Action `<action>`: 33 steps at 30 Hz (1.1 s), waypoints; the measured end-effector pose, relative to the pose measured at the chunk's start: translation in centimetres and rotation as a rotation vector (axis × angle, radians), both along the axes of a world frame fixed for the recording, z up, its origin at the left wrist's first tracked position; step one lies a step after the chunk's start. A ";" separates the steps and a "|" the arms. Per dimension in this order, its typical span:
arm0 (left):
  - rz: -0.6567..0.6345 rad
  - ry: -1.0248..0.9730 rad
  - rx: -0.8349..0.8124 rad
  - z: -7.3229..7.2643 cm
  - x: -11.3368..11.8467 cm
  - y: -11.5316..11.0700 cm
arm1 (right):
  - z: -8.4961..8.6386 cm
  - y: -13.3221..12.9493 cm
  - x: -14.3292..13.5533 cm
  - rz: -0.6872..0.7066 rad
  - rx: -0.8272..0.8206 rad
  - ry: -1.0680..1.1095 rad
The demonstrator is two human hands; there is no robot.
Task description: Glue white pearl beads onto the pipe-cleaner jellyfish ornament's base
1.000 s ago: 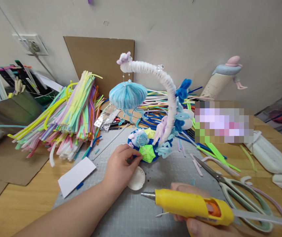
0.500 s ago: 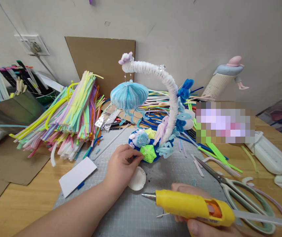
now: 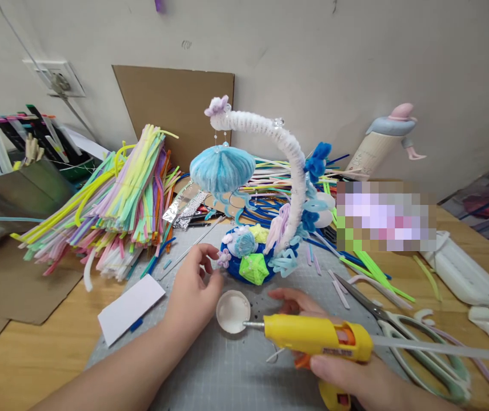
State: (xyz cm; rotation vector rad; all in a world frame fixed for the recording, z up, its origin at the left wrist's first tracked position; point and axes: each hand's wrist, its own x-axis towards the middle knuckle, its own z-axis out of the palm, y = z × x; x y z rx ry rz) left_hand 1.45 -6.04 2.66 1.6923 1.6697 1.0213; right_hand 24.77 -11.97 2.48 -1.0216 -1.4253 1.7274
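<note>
A fuzzy craft piece stands on the grey cutting mat (image 3: 210, 365), with a blue base (image 3: 236, 268), a white arch (image 3: 298, 188) and a light-blue jellyfish (image 3: 222, 168) hanging from it. A green star (image 3: 253, 269) lies on the base's front. My left hand (image 3: 197, 285) is at the base's left edge beside a small purple flower (image 3: 224, 258), fingers curved apart, nothing seen between them. My right hand (image 3: 334, 365) holds a yellow glue gun (image 3: 304, 334). The gun's nozzle tip is at the rim of a small white dish (image 3: 233, 311).
Bundled pipe cleaners (image 3: 128, 188) lie at the left near a white card (image 3: 131, 309). Scissors (image 3: 424, 348) rest at the right. Cardboard (image 3: 176, 108) leans on the wall, and a pen holder (image 3: 21, 191) stands at far left.
My left hand has drawn back left from the green star and its fingers have opened. The glue gun has shifted slightly left and up, its nozzle now at the dish. My right index finger has stretched out.
</note>
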 end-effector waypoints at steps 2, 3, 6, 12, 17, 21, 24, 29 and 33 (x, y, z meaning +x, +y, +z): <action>0.026 -0.084 -0.068 -0.1 -0.5 0.0 | 0.0 -0.1 0.3 -0.089 -0.133 0.067; 0.021 -0.131 -0.098 -0.2 -0.6 0.1 | 0.0 -0.2 0.4 -0.138 -0.178 0.089; -0.004 -0.262 -0.160 -0.8 -0.9 0.4 | 0.0 -0.3 0.7 -0.247 -0.205 0.080; -0.018 -0.416 -0.221 -1.5 -0.6 0.7 | -0.9 1.4 1.3 -0.269 0.028 -0.180; -0.037 -0.484 -0.253 -1.6 -0.5 0.9 | -1.3 2.1 1.2 -0.098 0.072 -0.248; -0.067 -0.501 -0.251 -1.6 0.0 1.3 | -1.0 1.8 0.8 -0.049 0.098 -0.226; -0.087 -0.497 -0.267 -1.4 0.6 1.9 | -0.8 1.6 0.6 -0.046 0.083 -0.207; -0.067 -0.431 -0.277 -0.6 -0.1 2.0 | -0.2 0.8 0.5 0.039 0.082 -0.209; -0.062 -0.009 -0.019 1.3 -1.7 0.6 | 0.0 -0.3 0.3 0.120 0.118 -0.098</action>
